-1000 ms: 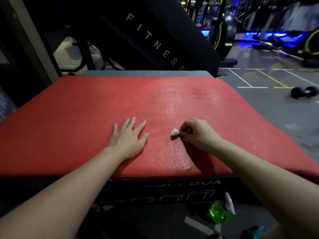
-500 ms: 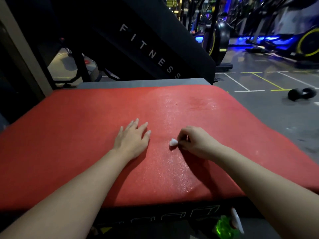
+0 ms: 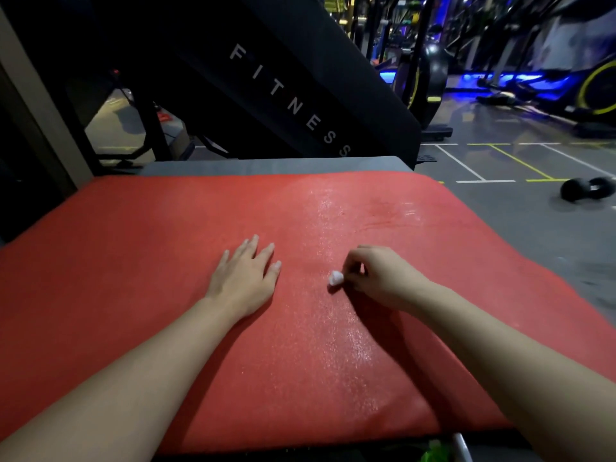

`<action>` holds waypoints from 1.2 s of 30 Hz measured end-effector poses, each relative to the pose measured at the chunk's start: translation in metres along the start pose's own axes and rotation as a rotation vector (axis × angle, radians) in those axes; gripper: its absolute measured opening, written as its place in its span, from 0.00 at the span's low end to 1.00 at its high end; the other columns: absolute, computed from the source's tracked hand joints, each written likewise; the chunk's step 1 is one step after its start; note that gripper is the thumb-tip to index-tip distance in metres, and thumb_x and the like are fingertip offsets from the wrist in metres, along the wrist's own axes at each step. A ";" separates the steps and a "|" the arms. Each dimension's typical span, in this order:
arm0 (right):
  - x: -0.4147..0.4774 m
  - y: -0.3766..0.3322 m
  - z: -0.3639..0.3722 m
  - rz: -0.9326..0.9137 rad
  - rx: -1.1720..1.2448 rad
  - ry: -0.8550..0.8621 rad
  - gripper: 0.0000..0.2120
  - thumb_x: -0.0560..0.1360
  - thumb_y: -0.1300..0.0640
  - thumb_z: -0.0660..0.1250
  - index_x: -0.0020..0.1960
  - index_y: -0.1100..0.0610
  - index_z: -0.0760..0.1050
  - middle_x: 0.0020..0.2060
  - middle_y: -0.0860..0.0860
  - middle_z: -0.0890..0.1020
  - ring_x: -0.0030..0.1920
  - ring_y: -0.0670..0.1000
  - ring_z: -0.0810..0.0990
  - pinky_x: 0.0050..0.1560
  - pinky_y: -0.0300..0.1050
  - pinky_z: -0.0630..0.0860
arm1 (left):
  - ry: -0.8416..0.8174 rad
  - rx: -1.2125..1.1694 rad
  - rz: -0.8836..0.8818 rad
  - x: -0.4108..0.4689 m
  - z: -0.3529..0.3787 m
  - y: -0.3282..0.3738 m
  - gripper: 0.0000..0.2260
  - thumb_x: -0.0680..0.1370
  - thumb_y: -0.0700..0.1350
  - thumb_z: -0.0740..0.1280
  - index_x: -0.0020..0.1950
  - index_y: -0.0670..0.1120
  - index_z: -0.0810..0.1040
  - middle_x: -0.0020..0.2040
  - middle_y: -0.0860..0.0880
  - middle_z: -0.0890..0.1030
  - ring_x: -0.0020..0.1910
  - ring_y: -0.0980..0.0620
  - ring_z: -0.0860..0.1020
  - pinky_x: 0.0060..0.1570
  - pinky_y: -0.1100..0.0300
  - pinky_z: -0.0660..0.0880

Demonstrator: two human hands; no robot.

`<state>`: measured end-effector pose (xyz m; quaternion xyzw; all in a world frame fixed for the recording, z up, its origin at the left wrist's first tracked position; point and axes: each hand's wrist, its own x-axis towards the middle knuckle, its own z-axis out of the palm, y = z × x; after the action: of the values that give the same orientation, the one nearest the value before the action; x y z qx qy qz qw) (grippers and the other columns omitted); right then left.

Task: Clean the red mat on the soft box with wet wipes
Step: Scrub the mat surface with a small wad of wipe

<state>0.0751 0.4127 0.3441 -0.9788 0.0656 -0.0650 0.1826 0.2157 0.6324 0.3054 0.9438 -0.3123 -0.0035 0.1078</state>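
A red mat point(image 3: 133, 278) covers the top of the soft box, whose front is almost out of view at the bottom. A wet shiny streak runs down the mat's middle right. My left hand point(image 3: 245, 278) rests flat on the mat with fingers spread. To its right, my right hand point(image 3: 380, 278) pinches a small bunched white wet wipe point(image 3: 335, 278) and holds it against the mat.
A green spray bottle point(image 3: 436, 453) peeks out below the mat's front edge. A black slanted panel point(image 3: 300, 95) lettered FITNESS rises behind the box. A dumbbell point(image 3: 588, 189) lies on the grey floor at right, with exercise bikes point(image 3: 430, 78) beyond.
The view has tilted up, so the mat and both hands sit lower in frame. The right hand with the wipe has stayed near the same spot on the mat. The left hand stays flat.
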 end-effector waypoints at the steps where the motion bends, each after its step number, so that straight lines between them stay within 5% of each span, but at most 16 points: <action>1: 0.006 0.005 0.003 -0.001 -0.020 0.058 0.02 0.73 0.56 0.71 0.45 0.51 0.79 0.42 0.46 0.78 0.45 0.52 0.78 0.41 0.44 0.69 | 0.004 -0.008 -0.001 0.001 0.000 -0.001 0.25 0.85 0.58 0.53 0.82 0.53 0.61 0.84 0.46 0.54 0.82 0.48 0.52 0.80 0.46 0.50; 5: 0.001 0.008 -0.015 -0.080 0.080 -0.100 0.02 0.72 0.56 0.74 0.44 0.50 0.82 0.38 0.45 0.81 0.40 0.47 0.80 0.40 0.40 0.73 | 0.007 -0.010 0.005 0.009 0.002 -0.002 0.26 0.85 0.59 0.54 0.81 0.51 0.63 0.83 0.46 0.56 0.82 0.48 0.54 0.80 0.45 0.50; 8: -0.009 0.006 -0.027 -0.082 0.185 -0.360 0.02 0.73 0.51 0.74 0.44 0.47 0.82 0.33 0.43 0.83 0.35 0.41 0.80 0.37 0.36 0.74 | 0.086 -0.003 0.015 0.017 0.003 -0.001 0.25 0.84 0.60 0.54 0.74 0.48 0.73 0.75 0.45 0.71 0.74 0.44 0.67 0.74 0.44 0.62; 11: 0.003 0.011 -0.012 -0.083 0.143 -0.165 0.03 0.72 0.52 0.74 0.43 0.47 0.80 0.35 0.44 0.80 0.37 0.43 0.78 0.39 0.43 0.73 | 0.159 0.036 0.016 0.023 0.007 0.001 0.22 0.82 0.61 0.56 0.64 0.46 0.76 0.62 0.44 0.75 0.62 0.41 0.73 0.63 0.43 0.69; 16: 0.051 0.027 0.013 -0.003 0.083 0.122 0.03 0.75 0.56 0.70 0.49 0.52 0.81 0.43 0.48 0.77 0.44 0.50 0.76 0.44 0.48 0.72 | 0.148 0.082 0.030 0.021 0.016 0.000 0.29 0.79 0.66 0.46 0.67 0.49 0.71 0.66 0.47 0.70 0.68 0.44 0.67 0.70 0.42 0.62; 19: 0.077 0.035 0.002 0.005 0.023 0.094 0.05 0.73 0.59 0.71 0.48 0.53 0.83 0.43 0.50 0.80 0.44 0.53 0.78 0.43 0.46 0.71 | 0.090 0.046 0.030 0.022 0.017 -0.004 0.35 0.77 0.67 0.41 0.78 0.51 0.61 0.80 0.47 0.59 0.81 0.47 0.52 0.80 0.42 0.45; 22: 0.078 0.036 -0.011 -0.058 0.080 -0.070 0.05 0.71 0.57 0.75 0.46 0.50 0.84 0.39 0.46 0.82 0.40 0.47 0.79 0.39 0.40 0.70 | 0.035 0.042 0.042 0.025 0.018 -0.005 0.37 0.76 0.68 0.37 0.83 0.55 0.51 0.84 0.50 0.46 0.83 0.51 0.42 0.80 0.43 0.40; 25: 0.071 0.037 -0.012 -0.117 0.128 -0.174 0.04 0.71 0.52 0.75 0.46 0.49 0.84 0.39 0.45 0.82 0.39 0.43 0.79 0.39 0.35 0.72 | 0.008 0.072 0.032 0.028 0.020 -0.005 0.38 0.75 0.68 0.35 0.84 0.57 0.49 0.84 0.51 0.46 0.83 0.52 0.42 0.80 0.42 0.41; 31: 0.154 0.055 -0.004 -0.018 -0.014 0.046 0.05 0.73 0.56 0.72 0.48 0.54 0.84 0.43 0.52 0.82 0.44 0.54 0.80 0.40 0.43 0.67 | -0.007 0.077 0.026 0.029 0.017 -0.004 0.37 0.76 0.69 0.35 0.83 0.58 0.49 0.84 0.52 0.48 0.82 0.53 0.42 0.80 0.43 0.41; 36: 0.179 0.061 0.007 -0.022 -0.043 0.130 0.08 0.74 0.64 0.66 0.47 0.59 0.83 0.44 0.56 0.79 0.46 0.59 0.79 0.44 0.48 0.72 | -0.009 0.061 0.032 0.029 0.017 -0.006 0.36 0.76 0.69 0.36 0.83 0.59 0.48 0.84 0.53 0.46 0.82 0.54 0.41 0.80 0.43 0.40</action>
<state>0.2455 0.3319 0.3338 -0.9769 0.0680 -0.1288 0.1564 0.2412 0.6162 0.2898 0.9416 -0.3278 0.0038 0.0775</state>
